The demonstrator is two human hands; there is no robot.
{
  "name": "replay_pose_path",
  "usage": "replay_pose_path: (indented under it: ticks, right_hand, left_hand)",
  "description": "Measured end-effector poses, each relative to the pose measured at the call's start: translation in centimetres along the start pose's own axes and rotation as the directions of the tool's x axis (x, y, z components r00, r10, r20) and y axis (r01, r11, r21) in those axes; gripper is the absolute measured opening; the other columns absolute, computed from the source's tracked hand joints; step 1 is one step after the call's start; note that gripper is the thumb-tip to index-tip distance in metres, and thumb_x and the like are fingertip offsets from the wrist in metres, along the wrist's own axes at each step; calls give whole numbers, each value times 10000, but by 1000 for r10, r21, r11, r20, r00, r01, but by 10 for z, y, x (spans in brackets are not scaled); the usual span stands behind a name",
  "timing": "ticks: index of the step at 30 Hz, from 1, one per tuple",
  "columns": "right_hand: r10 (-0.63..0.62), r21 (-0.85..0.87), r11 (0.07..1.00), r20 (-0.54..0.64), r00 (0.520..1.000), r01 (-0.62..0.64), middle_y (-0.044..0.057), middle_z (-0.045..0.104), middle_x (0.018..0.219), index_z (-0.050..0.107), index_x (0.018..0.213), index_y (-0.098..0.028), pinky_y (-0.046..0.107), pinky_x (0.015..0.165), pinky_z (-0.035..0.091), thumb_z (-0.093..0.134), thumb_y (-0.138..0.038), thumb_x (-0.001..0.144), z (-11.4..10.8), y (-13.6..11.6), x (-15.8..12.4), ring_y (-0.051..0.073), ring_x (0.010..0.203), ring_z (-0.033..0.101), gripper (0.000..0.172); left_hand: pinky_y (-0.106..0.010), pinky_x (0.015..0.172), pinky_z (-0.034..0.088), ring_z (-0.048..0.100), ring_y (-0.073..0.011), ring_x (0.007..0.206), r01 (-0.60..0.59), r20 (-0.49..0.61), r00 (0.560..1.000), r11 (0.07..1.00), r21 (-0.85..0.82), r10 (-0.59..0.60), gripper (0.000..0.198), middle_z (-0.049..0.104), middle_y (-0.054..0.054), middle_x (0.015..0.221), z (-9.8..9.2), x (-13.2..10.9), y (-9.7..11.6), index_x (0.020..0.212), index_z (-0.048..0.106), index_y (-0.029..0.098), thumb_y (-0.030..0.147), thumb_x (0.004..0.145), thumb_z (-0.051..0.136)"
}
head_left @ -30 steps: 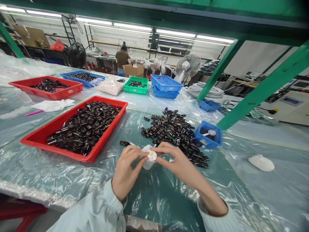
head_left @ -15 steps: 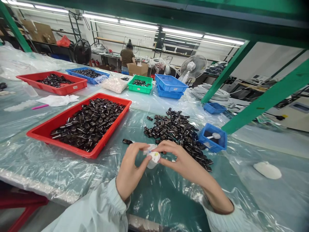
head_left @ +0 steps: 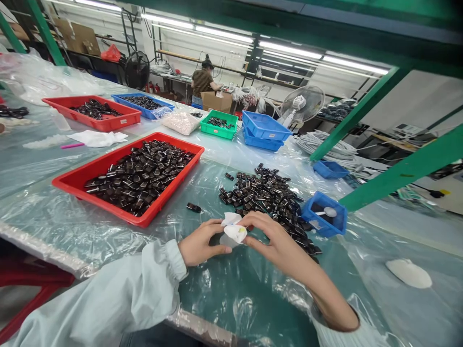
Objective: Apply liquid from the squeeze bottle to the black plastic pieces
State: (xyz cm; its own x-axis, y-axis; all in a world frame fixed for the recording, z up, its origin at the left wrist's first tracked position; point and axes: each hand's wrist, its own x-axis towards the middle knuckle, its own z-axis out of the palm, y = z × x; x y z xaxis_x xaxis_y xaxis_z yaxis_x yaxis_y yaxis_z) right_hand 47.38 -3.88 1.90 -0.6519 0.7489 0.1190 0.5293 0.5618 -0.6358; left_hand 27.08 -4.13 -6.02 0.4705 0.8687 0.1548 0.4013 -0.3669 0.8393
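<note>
My left hand is curled at the left side of a small translucent container, its thumb low against it. My right hand pinches a white cloth or tissue with a yellow spot, bunched over the container's top. The fingers hide part of both, so the container's exact kind is unclear. Just behind the hands lies a loose pile of small black plastic parts. A single black part sits apart, beyond my left hand.
A red tray full of black parts stands at left. A blue bin holding a white spoon is at right, near a green post. A white pad lies further right. Behind are more trays; a person sits far back.
My left thumb has moved down off the white cloth to the container's lower side. The cloth now stands up more in folds between my hands. The camera view has shifted slightly.
</note>
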Motion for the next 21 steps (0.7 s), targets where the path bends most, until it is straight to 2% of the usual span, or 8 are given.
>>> replay_pose_path:
  ticks: [5, 8, 10, 13, 15, 19, 21]
  right_hand:
    - [20, -76, 997, -105, 994, -28, 44, 565, 941, 530, 961, -212, 347, 780, 417, 536, -183, 935, 12, -5, -5, 216, 881, 530, 39]
    - [10, -120, 992, -159, 987, -29, 48, 560, 897, 524, 954, -212, 347, 745, 429, 519, -213, 938, 18, -6, -8, 218, 831, 535, 17]
    - [-4, -126, 992, -168, 986, -18, 57, 564, 912, 524, 961, -210, 349, 745, 435, 503, -213, 937, 18, -5, -11, 222, 842, 536, 32]
    - [-11, -117, 993, -134, 991, -5, 64, 568, 949, 517, 966, -212, 361, 786, 430, 482, -200, 942, 16, -3, -13, 224, 873, 534, 44]
    - [-18, -121, 993, -122, 992, 3, 61, 565, 948, 510, 970, -213, 363, 793, 421, 485, -188, 941, 15, -4, -13, 226, 875, 529, 46]
    - [-31, -125, 992, -158, 987, 11, 51, 551, 900, 522, 955, -199, 343, 734, 412, 518, -182, 927, 19, -6, -12, 225, 834, 518, 34]
    - [-21, -115, 993, -173, 985, 1, 50, 539, 876, 534, 943, -193, 335, 714, 410, 524, -195, 927, 22, -7, -13, 222, 816, 512, 19]
  left_hand:
    - [-475, 880, 444, 580, -326, 990, 107, -129, 987, 993, 48, -100, 436, 647, -138, 1053, 13, -6, 8, 1052, 644, 153, 408, 714, 749]
    - [-486, 836, 445, 563, -340, 961, 114, -162, 981, 993, 42, -105, 477, 637, -150, 1016, 20, -10, 12, 1086, 601, 134, 442, 738, 712]
    - [-457, 865, 452, 570, -324, 1004, 59, -118, 991, 998, -1, -58, 477, 637, -140, 1071, 19, -11, 13, 1138, 576, 151, 421, 763, 691]
    - [-364, 899, 473, 606, -259, 1054, -54, -12, 999, 993, -107, 53, 416, 650, -84, 1158, 12, -11, 10, 1228, 542, 201, 349, 843, 591]
    - [-324, 887, 482, 626, -232, 1050, -87, 14, 996, 984, -154, 91, 360, 671, -44, 1144, 8, -11, 6, 1223, 559, 222, 311, 876, 530]
    - [-317, 799, 486, 660, -250, 929, -40, -49, 998, 990, -137, 34, 254, 715, -31, 963, 8, -11, 3, 1021, 640, 204, 352, 815, 635]
    - [-322, 733, 482, 653, -256, 832, -2, -107, 994, 994, -107, -10, 300, 699, -48, 872, 11, -11, 6, 920, 623, 176, 408, 748, 708]
